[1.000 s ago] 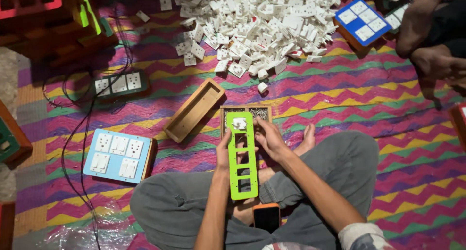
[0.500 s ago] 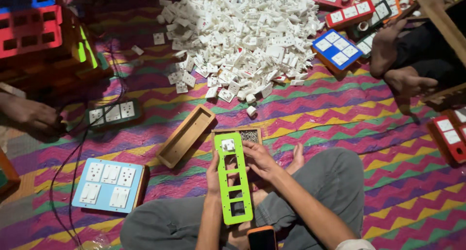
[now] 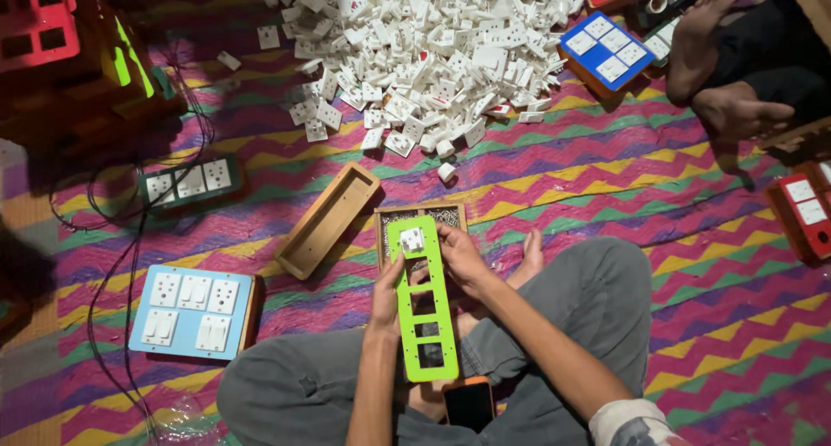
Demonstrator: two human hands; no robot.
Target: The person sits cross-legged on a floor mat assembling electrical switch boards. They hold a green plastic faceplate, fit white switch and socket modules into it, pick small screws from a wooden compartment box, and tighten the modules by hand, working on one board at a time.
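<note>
My left hand (image 3: 387, 292) grips the left edge of the green plate (image 3: 421, 300) over my lap, fingers clamped on it. My right hand (image 3: 461, 255) pinches its right edge beside the white switch (image 3: 412, 239) at its far end. Farther lies a wooden box (image 3: 326, 220), then the switch pile (image 3: 424, 39).

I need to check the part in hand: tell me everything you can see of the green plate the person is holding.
The green plate is a long, flat, bright-green strip, plastic by its look, with a row of rectangular cutouts. One white switch module sits in the top cutout; the lower ones are open. It points away from the person, above the lap, its far end over a wooden box. The left hand grips its left edge, the right hand its upper right.
</note>
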